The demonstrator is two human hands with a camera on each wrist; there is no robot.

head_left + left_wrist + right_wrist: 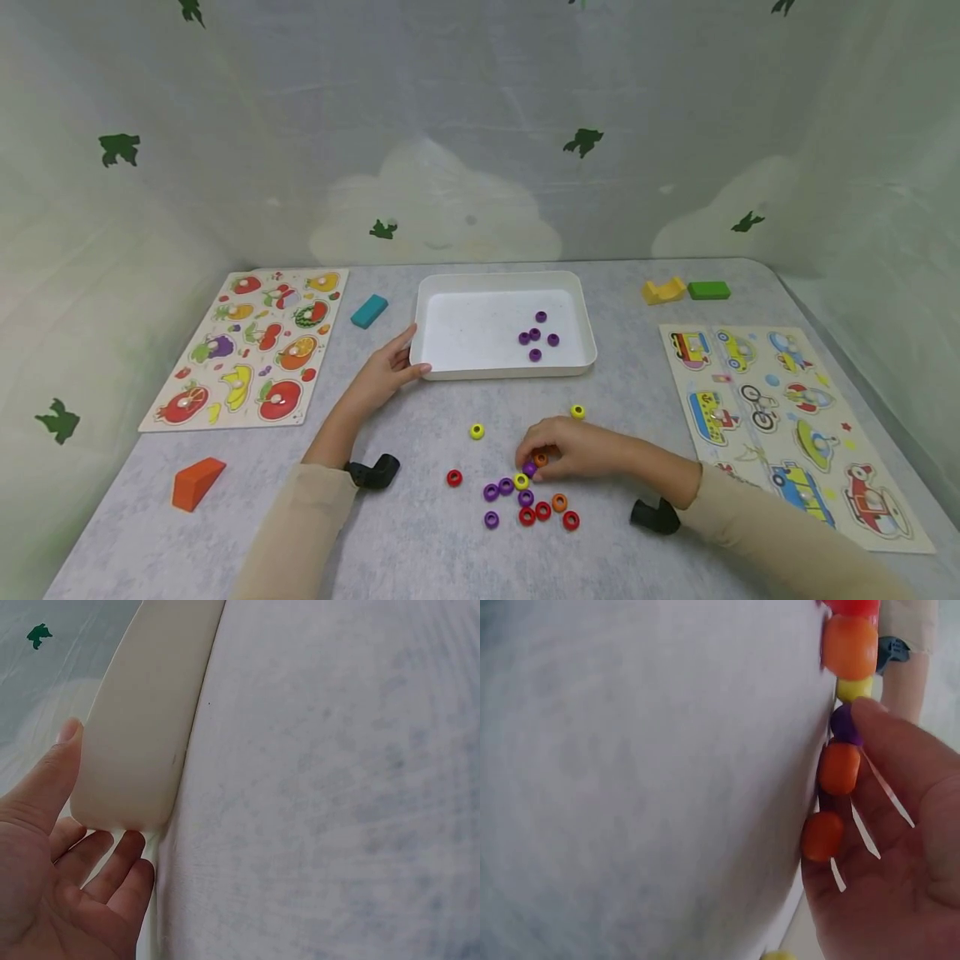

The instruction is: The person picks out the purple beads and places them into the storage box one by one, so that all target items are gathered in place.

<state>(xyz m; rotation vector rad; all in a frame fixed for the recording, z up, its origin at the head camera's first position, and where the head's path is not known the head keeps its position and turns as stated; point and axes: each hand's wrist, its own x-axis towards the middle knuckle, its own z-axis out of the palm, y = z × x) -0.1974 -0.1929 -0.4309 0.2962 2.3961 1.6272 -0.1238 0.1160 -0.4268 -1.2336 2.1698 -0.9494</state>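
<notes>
My left hand [381,377] holds the front left corner of a white tray [487,373], thumb on the front wall and fingers along the left side. Several purple beads lie inside, toward the tray's right. Down on the table, my right hand [570,447] pinches a purple bead [845,724] between thumb and fingers. Two orange beads sit by its fingers, one a short way under the palm [840,769]. Around it is a loose group of beads: a yellow bead [521,481], a purple bead [491,520], a red bead [571,521] and others.
A fruit puzzle board [296,400] lies at left, a vehicle puzzle board [780,454] at right. Blocks lie about: a blue block [369,311], an orange block [197,483], a yellow block [664,291] and a green block [708,290]. A patterned curtain [480,125] stands behind.
</notes>
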